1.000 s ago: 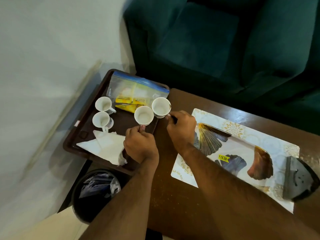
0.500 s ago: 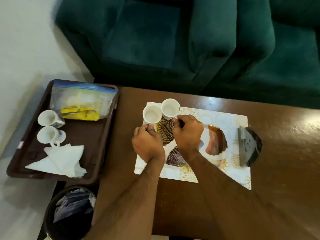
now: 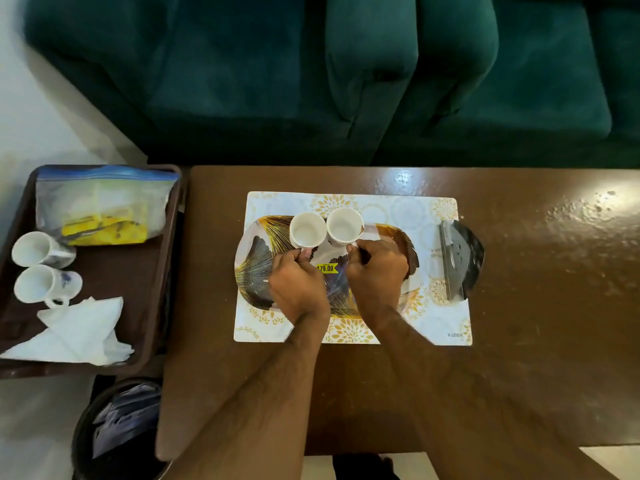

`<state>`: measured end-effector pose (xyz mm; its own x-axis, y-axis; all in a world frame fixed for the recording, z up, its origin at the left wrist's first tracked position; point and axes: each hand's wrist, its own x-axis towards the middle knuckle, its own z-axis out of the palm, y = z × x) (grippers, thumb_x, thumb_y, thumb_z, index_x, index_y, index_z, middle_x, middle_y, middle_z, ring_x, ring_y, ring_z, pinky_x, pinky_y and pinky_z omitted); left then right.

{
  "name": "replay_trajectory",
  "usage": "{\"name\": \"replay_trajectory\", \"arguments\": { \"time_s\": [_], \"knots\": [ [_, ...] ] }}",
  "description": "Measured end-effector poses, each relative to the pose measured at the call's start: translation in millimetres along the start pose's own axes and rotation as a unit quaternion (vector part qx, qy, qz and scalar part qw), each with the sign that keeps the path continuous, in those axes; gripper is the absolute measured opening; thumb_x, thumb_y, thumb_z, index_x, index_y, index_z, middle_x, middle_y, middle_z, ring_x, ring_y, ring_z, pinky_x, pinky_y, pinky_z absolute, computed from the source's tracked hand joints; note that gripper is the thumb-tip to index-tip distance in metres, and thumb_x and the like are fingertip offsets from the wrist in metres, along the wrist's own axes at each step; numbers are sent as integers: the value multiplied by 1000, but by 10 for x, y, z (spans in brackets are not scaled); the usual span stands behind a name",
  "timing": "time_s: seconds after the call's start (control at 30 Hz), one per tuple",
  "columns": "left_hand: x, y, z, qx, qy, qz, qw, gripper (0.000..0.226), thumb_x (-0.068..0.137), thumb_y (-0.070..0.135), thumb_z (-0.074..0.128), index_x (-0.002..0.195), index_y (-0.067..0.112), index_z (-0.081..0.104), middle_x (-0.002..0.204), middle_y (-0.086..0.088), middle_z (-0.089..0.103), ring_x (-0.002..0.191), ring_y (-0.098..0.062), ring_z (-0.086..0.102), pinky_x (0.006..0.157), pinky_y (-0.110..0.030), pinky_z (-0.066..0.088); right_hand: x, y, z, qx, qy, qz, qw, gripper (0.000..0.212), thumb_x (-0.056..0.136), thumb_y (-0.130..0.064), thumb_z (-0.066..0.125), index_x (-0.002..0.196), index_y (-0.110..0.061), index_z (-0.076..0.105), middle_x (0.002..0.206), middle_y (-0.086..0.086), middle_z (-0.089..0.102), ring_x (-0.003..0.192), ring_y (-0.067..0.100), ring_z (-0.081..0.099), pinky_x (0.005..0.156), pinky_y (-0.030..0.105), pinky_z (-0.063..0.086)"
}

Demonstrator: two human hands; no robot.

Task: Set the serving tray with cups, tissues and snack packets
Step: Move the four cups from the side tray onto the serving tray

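Two small white cups, plain inside, upright and side by side over the leaf-patterned serving tray (image 3: pixel 256 268). Left cup (image 3: pixel 307 230): handle gripped by left hand (image 3: pixel 298 289). Right cup (image 3: pixel 344 225): handle gripped by right hand (image 3: pixel 377 271).

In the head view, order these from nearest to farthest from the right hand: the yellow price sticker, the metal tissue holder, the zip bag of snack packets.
From the right hand:
1. Yellow price sticker, just left, on the patterned serving tray.
2. Metal tissue holder, to the right, on the placemat.
3. Zip bag of snack packets, far left, in the brown tray.
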<state>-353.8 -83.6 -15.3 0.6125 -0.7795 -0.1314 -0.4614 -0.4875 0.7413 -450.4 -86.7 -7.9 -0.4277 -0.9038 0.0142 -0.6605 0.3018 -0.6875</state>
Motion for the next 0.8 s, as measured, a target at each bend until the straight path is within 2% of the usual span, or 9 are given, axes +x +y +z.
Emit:
{"name": "replay_trajectory", "arguments": {
  "time_s": [0.07,0.17,0.33,0.47,0.57,0.8],
  "knots": [
    [-28,-29,40,7,-13,3,1000,21,97,20,65,103,3,78,100,-12,76,92,-31,70,74,-40,52,-34,40,-2,8,2,10,1000,10,87,-12,73,85,-5,79,75,10,74,63,19,57,60,26,36],
    [-68,-68,67,21,-25,4,999,22,98,21,65,104,4,78,101,-12,75,92,-31,69,74,-43,54,-82,113,-9,12,-5,16,1000,10,87,-14,73,87,-6,79,77,9,75,63,21,62,58,29,48],
    [-115,-113,83,31,-28,3,999,23,97,23,66,103,4,78,99,-12,75,90,-28,69,69,-32,46,-131,189,16,0,-4,30,1000,11,88,-18,73,89,-8,79,78,8,76,62,20,63,58,22,42],
    [-176,-155,63,29,-33,-10,999,24,98,23,64,105,4,78,101,-11,75,93,-27,68,69,-30,43,-201,204,33,-4,-9,33,999,12,89,-19,72,88,-9,79,77,7,74,62,17,60,55,19,35],
    [-218,-199,26,27,-35,-10,999,24,98,23,65,104,5,78,102,-11,75,91,-27,69,69,-33,47,-277,182,26,0,-5,37,999,11,87,-16,72,84,-8,78,75,7,71,62,18,58,56,23,38],
    [-313,-328,-114,45,-30,-7,999,22,98,21,66,105,5,78,100,-11,76,89,-28,70,69,-28,40,-515,199,17,-1,-14,36,999,13,89,-16,71,85,-6,78,76,8,72,63,17,57,59,26,44]
  ]
}}
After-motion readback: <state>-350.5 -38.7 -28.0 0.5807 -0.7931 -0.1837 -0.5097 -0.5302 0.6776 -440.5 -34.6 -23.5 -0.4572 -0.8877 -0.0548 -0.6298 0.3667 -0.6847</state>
